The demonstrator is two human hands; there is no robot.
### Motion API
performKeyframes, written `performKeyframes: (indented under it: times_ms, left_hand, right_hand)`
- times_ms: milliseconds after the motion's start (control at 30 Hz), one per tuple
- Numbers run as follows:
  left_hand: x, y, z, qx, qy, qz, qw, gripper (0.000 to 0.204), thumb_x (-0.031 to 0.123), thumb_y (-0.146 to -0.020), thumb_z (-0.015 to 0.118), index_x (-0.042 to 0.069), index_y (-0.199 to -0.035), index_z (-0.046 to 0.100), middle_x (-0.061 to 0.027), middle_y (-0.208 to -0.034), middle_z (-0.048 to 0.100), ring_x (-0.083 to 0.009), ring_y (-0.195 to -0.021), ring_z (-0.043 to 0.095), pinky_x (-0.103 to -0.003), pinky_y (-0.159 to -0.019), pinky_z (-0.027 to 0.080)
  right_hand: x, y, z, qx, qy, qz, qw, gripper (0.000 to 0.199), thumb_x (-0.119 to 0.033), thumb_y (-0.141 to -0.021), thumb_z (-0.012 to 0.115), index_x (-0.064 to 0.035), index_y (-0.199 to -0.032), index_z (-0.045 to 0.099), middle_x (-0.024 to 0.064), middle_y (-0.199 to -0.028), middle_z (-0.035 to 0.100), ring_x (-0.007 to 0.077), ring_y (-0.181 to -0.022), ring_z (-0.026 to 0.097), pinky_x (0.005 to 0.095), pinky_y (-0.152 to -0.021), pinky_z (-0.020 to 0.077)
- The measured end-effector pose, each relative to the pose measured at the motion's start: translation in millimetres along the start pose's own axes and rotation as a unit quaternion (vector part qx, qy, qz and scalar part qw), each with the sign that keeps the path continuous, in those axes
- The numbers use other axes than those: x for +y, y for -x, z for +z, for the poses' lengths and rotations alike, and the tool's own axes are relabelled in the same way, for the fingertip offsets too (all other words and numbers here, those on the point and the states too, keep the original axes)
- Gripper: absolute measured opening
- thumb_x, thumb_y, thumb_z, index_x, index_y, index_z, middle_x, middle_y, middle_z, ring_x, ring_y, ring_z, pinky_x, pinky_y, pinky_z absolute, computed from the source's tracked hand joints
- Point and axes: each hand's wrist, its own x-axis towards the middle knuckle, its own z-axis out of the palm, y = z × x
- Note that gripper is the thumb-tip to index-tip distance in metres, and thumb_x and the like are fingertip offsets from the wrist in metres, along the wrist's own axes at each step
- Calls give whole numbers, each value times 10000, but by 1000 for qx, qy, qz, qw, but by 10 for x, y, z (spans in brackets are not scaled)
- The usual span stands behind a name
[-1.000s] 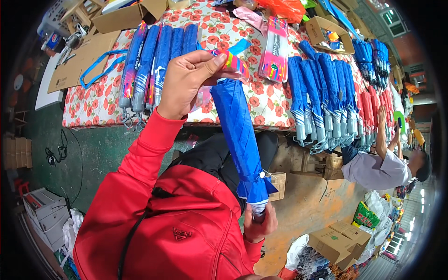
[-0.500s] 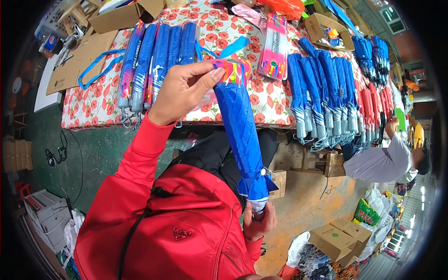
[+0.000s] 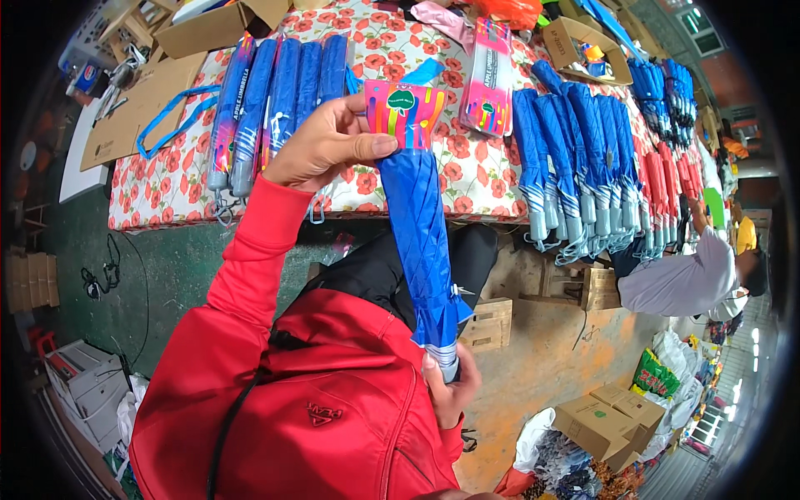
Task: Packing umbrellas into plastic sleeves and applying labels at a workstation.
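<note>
A folded blue umbrella [image 3: 418, 229] hangs between my hands over my lap, its top in a clear plastic sleeve with a bright pink, striped end [image 3: 408, 117]. My left hand [image 3: 321, 146] pinches that printed end at its left edge, thumb on top. Around the lower end, at the silvery trim and handle, my right hand [image 3: 454, 390] is closed; most of the handle is hidden by it. Behind my left hand, several packed blue umbrellas [image 3: 283, 104] lie side by side on the flowered table [image 3: 367, 187].
More blue umbrellas [image 3: 575, 154] overhang the table's edge to the right, beside red umbrellas [image 3: 662, 196]. An empty pink sleeve [image 3: 486, 79] lies between the piles. A co-worker's sleeve [image 3: 683, 275] shows at far right. Wooden stools [image 3: 487, 325] and cardboard boxes [image 3: 604, 425] stand on the floor.
The sleeve's printed end has tilted to show its face flatter, with my left thumb lower on it. My right hand and the umbrella's lower end have shifted slightly left.
</note>
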Motion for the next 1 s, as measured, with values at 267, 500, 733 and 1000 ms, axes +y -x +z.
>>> performKeyframes:
  times_ms: [267, 500, 733, 1000]
  left_hand:
    - [-570, -60, -86, -161, -248, -42, 954, 454, -22, -841, 719, 15, -1273, 588, -101, -1002, 724, -118, -834, 681, -218, -736, 549]
    - [-519, -20, -104, -119, -108, -75, 984, 387, 33, -908, 671, -18, -1279, 575, -124, -1066, 717, -153, -976, 679, -284, -843, 544]
    - [-639, -32, 2, 33, 44, -61, 997, 328, 115, -957, 656, -35, -1237, 573, -142, -1168, 688, -189, -1001, 687, -321, -896, 555]
    - [-661, -136, -69, 48, 113, -54, 991, 456, 156, -953, 671, -24, -1336, 500, -167, -1228, 660, -226, -1042, 690, -365, -910, 572]
  right_hand:
    - [46, -6, 117, -113, -395, 188, 892, 244, -127, -863, 677, 19, -1057, 652, 65, -878, 682, 151, -761, 565, 238, -732, 451]
    - [142, -154, 150, -97, -187, 127, 969, 212, -112, -882, 663, 13, -1053, 654, 47, -859, 653, 124, -728, 514, 236, -708, 431]
    - [322, -213, 202, -50, -88, 103, 990, 159, -150, -899, 639, -11, -977, 630, 27, -795, 614, 101, -686, 474, 220, -665, 387]
    - [400, -94, 134, -78, -105, 114, 985, 241, -133, -877, 681, 19, -1062, 659, 50, -864, 657, 106, -720, 502, 220, -671, 409]
